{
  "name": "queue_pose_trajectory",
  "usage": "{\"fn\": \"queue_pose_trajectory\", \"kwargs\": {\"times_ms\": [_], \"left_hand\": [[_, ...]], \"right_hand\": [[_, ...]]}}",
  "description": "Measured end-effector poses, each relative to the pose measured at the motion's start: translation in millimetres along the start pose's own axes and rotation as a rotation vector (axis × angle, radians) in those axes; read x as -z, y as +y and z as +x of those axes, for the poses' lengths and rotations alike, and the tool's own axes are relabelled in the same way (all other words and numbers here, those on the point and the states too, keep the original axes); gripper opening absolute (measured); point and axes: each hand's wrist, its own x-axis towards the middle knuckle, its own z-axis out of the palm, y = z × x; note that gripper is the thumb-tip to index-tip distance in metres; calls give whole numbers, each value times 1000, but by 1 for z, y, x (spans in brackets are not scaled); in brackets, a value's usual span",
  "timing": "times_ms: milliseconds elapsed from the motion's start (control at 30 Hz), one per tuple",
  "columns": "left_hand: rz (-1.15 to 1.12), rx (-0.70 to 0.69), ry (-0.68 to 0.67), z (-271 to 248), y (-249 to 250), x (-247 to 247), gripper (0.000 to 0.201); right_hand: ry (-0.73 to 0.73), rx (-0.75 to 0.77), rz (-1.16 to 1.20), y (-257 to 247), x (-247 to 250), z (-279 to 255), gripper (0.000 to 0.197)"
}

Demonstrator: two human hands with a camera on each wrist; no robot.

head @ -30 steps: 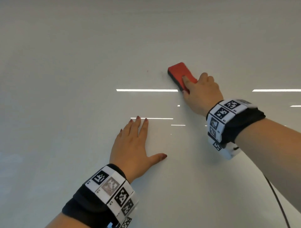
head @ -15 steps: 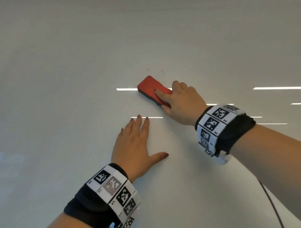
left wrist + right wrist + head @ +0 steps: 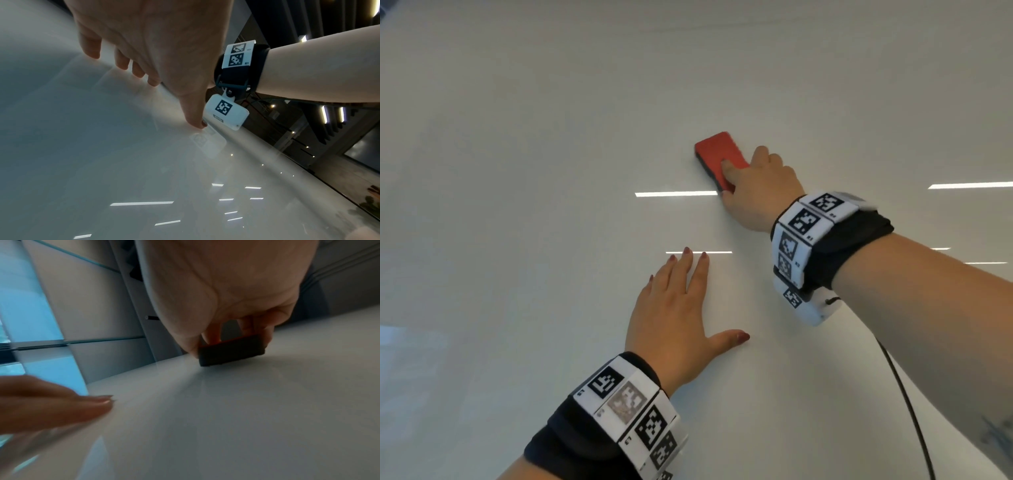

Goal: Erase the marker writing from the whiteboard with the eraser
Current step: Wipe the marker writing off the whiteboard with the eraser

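Note:
A red eraser [image 3: 717, 152] with a dark felt base lies flat against the white whiteboard [image 3: 534, 171], and my right hand [image 3: 753, 192] grips its near end, thumb on top. In the right wrist view the eraser [image 3: 231, 352] shows as a dark block pinched between thumb and fingers. My left hand [image 3: 674, 308] lies flat on the board below and left of the eraser, fingers straight and thumb spread; its fingers [image 3: 123, 61] touch the board in the left wrist view. I see no marker writing on the board.
Bright strips of ceiling light reflect on the glossy board [image 3: 676, 194]. A black cable [image 3: 907, 394] trails from the right wrist device down the lower right. The board's right edge [image 3: 287, 164] borders a dark room.
My right hand slid the eraser left and down half a second ago, then back up and slightly right to its present spot. The left hand has stayed flat in place.

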Motion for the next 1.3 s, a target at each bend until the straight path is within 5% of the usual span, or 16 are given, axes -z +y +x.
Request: {"fn": "queue_pose_trajectory", "kwargs": {"times_ms": [200,767,1300], "left_hand": [[-5,3,0,0,1,-1,109],[-29,-12,12,-3,-3,-1,108],[-13,-12,20,0,-2,-4,109]], "right_hand": [[34,228,-76,-19,-4,-19,52],[57,-188,-12,11,-2,21,45],[-127,46,40,17,3,-41,60]]}}
